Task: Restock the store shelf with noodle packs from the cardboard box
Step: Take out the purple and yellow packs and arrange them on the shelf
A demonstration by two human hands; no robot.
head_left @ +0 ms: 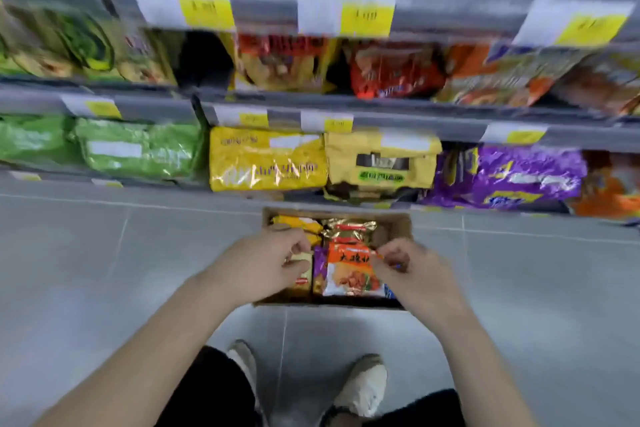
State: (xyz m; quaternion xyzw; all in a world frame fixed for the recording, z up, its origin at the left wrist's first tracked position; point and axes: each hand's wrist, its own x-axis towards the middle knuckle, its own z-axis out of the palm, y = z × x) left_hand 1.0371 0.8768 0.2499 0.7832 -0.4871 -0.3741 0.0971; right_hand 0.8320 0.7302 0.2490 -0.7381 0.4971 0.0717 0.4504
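A brown cardboard box [398, 225] sits on the floor in front of the shelf, holding several noodle packs. An orange and white noodle pack [349, 270] lies on top in the box. My right hand [412, 274] pinches its right edge with curled fingers. My left hand [263, 263] is over the left side of the box, fingers curled above a yellow pack [298, 224]; whether it grips that pack is hidden. The store shelf [415, 121] rises behind the box, its rows filled with packs.
The lowest row holds green packs [138, 149], yellow packs [266, 163] and purple packs [519, 177]. A dark gap [202, 59] shows in the row above. My two feet [360, 385] stand on the grey tiled floor [104, 270] just behind the box.
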